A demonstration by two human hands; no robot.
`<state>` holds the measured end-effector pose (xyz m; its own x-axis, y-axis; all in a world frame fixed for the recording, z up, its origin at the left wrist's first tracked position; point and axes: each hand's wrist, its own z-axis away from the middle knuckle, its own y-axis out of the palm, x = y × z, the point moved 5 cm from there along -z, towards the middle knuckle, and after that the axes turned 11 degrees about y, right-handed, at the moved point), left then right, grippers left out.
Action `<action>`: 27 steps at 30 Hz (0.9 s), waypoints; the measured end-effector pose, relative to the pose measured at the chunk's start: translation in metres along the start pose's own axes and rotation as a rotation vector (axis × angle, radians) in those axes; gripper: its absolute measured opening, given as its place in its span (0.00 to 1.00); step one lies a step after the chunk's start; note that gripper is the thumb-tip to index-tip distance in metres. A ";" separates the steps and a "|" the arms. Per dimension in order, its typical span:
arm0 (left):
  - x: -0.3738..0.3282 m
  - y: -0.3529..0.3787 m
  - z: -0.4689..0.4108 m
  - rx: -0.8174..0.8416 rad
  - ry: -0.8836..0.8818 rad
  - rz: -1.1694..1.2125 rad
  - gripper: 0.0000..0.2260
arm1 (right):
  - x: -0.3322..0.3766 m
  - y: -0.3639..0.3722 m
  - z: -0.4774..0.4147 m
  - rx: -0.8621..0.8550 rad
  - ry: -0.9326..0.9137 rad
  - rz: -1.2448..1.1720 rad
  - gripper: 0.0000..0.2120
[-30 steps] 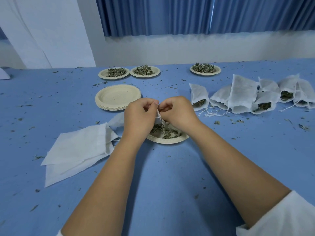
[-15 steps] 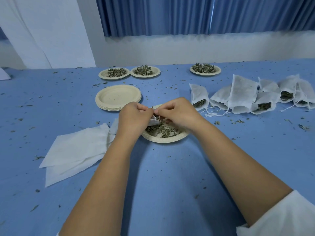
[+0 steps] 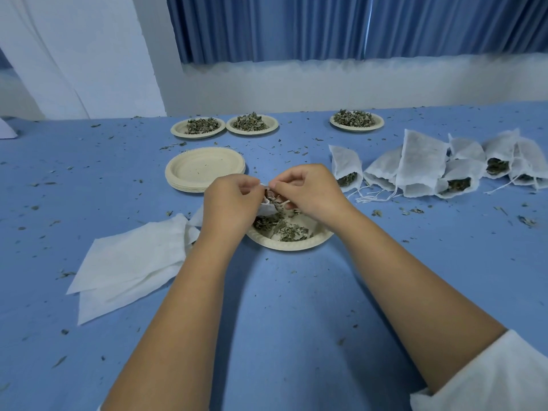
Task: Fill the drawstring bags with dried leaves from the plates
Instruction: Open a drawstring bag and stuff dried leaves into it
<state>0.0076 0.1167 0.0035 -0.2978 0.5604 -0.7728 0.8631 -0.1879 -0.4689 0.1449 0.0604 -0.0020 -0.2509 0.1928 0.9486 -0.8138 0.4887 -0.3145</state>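
White drawstring bag [image 3: 266, 206] sits pinched at its mouth by the curled fingers of the left hand [image 3: 234, 200] and right hand [image 3: 308, 191], directly over the plate [image 3: 296, 247], probably so stray dried leaves [image 3: 292, 232] land there; filled bags [image 3: 415, 164] lie at two o'clock.

A blue-covered bench [image 3: 284, 307] fills the near view. Along its far edge runs a low white wall [image 3: 355, 81], with pleated blue curtains [image 3: 326, 25] above and a white drape [image 3: 74, 51] at far left.

Blue-covered table [image 3: 281, 321], pleated blue curtain [image 3: 326, 25] behind, white drape [image 3: 74, 54] at far left
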 end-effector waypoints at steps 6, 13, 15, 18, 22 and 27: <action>0.004 -0.003 -0.002 0.001 -0.039 -0.075 0.01 | -0.003 0.001 -0.002 0.077 0.063 -0.058 0.06; -0.005 0.001 0.000 0.000 0.006 0.081 0.06 | -0.003 0.007 0.002 -0.047 -0.046 0.096 0.11; -0.004 0.002 -0.001 0.003 -0.006 0.119 0.05 | -0.002 0.009 0.003 -0.065 -0.058 0.129 0.10; 0.002 -0.001 -0.003 -0.048 -0.037 0.182 0.06 | 0.001 0.007 0.003 0.033 -0.017 -0.010 0.06; 0.007 -0.004 -0.005 -0.090 -0.068 0.255 0.06 | 0.008 -0.011 -0.001 -0.042 -0.064 -0.032 0.03; 0.008 -0.004 -0.005 -0.100 -0.072 0.284 0.08 | -0.007 -0.012 -0.003 0.124 0.256 -0.099 0.07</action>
<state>0.0037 0.1258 0.0014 -0.0639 0.4373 -0.8970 0.9507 -0.2466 -0.1879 0.1579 0.0557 -0.0048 -0.0399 0.3657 0.9299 -0.8895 0.4110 -0.1998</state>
